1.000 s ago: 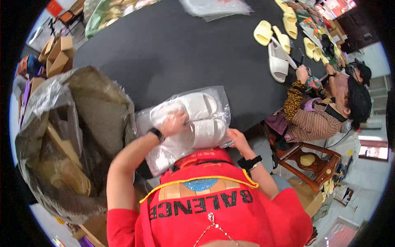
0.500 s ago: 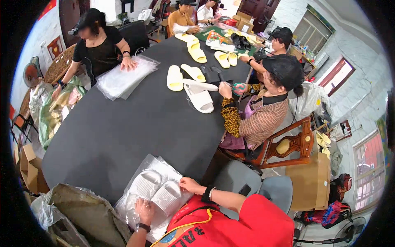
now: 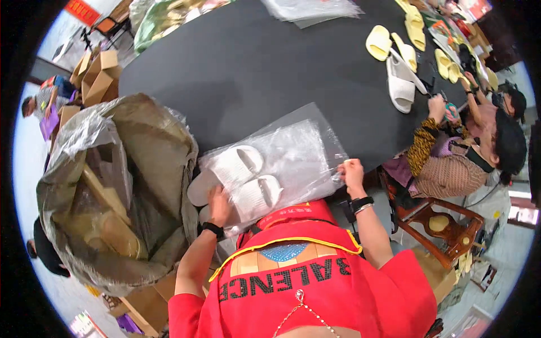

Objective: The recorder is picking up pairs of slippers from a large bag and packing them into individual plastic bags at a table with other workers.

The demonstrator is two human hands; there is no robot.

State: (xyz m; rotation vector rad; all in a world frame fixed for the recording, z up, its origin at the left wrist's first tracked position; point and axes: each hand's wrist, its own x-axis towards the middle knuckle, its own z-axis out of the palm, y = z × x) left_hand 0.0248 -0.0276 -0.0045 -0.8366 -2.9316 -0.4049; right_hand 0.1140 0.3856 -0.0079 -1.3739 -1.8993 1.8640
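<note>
A pair of white slippers (image 3: 239, 174) lies side by side at the near edge of the black table (image 3: 253, 73), at the left end of a clear plastic bag (image 3: 301, 152). My left hand (image 3: 218, 204), a black watch on its wrist, grips the near slipper at its heel. My right hand (image 3: 351, 171), with a dark wristband, pinches the bag's right edge. Whether the slippers' heels are inside the bag I cannot tell.
A big sack lined with clear plastic (image 3: 112, 186) stands open at my left, touching the table. Cardboard boxes (image 3: 96, 76) sit beyond it. Yellow slippers (image 3: 378, 42) and white slippers (image 3: 400, 84) lie far right, near a seated person (image 3: 451, 163). A wooden chair (image 3: 445, 225) stands right.
The view swung up across the table and back down. The bag now lies stretched longer, my right hand has gone to its right edge, and my left hand sits on the slippers' heels.
</note>
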